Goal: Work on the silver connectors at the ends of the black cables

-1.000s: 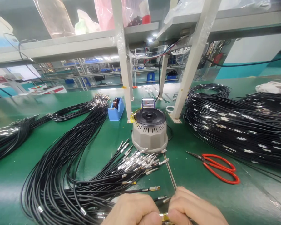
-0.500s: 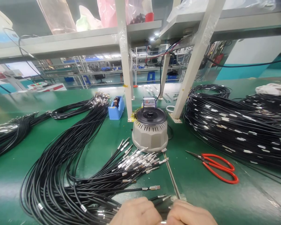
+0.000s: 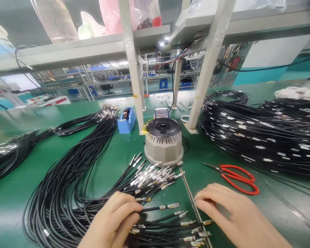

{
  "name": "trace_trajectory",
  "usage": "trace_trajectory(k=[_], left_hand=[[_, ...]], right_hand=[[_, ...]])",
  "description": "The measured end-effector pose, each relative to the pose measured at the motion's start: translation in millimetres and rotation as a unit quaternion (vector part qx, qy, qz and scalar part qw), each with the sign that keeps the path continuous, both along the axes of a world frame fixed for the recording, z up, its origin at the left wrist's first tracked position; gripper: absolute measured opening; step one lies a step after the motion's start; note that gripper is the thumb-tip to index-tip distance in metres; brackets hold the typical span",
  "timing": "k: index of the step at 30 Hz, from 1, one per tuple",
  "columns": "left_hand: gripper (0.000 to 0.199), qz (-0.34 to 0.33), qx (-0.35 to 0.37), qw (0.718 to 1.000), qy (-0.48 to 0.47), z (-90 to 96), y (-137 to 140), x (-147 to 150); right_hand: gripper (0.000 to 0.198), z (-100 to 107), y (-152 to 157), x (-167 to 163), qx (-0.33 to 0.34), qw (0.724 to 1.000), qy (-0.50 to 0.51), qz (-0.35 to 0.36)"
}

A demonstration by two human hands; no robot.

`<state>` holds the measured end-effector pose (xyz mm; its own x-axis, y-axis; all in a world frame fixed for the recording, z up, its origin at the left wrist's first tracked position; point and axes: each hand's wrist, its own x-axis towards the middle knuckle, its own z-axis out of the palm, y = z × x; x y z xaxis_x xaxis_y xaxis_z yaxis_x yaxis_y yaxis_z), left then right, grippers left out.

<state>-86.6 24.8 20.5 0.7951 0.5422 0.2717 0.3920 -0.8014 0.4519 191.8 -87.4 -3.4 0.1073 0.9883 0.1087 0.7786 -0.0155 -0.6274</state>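
Hands: two, bare. Left hand (image 3: 113,220) lies on the near cable bundle (image 3: 74,193), fingers (image 3: 130,206) curled and pinching one black cable (image 3: 155,208) just behind its metal terminal (image 3: 172,205). Right hand (image 3: 235,217) rests palm down on the tabletop (image 3: 113,162), fingers loosely together and holding nothing, its fingertips just beside the loose terminal ends (image 3: 193,230) at the near edge.

Cable bundles: four visible.
1. The near bundle, black, looped at lower left, its metal-tipped ends fanned toward the centre; the count of single cables cannot be told, they overlap too thickly.
2. A long bundle (image 3: 93,120) running from the far centre leftward.
3. A further bundle (image 3: 5,155) at the left edge.
4. A large coiled heap (image 3: 250,134) at right, dotted with pale tags, possibly two heaps merged.

Other items, one each:
- Grey round machine (image 3: 164,144) with black top, standing upright at centre, just behind the fanned terminals.
- Blue tape dispenser (image 3: 126,120), left of the machine.
- Red-handled scissors (image 3: 235,175), lying flat between the right hand and the coiled heap, apart from both.
- Thin metal strip (image 3: 187,187), a seam in the surface, running from the machine toward the right hand.

Surface and room: green matting on the tabletop. Two white uprights (image 3: 130,65) carry an overhead shelf (image 3: 74,51) holding plastic bags. Beyond, rows of similar workstations under bright lamps.
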Motion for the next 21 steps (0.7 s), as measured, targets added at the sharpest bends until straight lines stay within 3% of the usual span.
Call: trace_trajectory(k=[2, 5, 9, 13, 15, 18, 21], left_hand=[[0.018, -0.016, -0.021, 1.0, 0.004, -2.9, -3, 31], [0.012, 0.002, -0.003, 0.993, 0.114, -12.5, -7, 70], [0.014, 0.002, -0.015, 0.989, 0.146, -23.5, -10, 83], [0.015, 0.05, -0.164, 0.985, 0.02, -24.2, -7, 68], [0.022, 0.022, -0.225, 0.97, -0.085, -23.6, -4, 62], [0.032, -0.042, -0.2, 0.972, -0.116, -25.0, -1, 59], [0.044, -0.028, -0.18, 0.981, -0.068, -29.7, 1, 60]], right_hand=[[0.027, 4, 6, -3, -0.023, 0.999, 0.035, -0.018], [0.026, 13, 19, -12, -0.019, 0.995, 0.092, -0.036], [0.021, 27, 40, -18, 0.014, 0.964, 0.248, -0.097], [0.019, 36, 66, -21, 0.022, 0.913, 0.386, -0.128], [0.027, 39, 80, -27, 0.024, 0.876, 0.461, -0.138], [0.028, 46, 101, -43, 0.011, 0.815, 0.563, -0.137], [0.021, 54, 120, -63, 0.006, 0.756, 0.641, -0.131]])
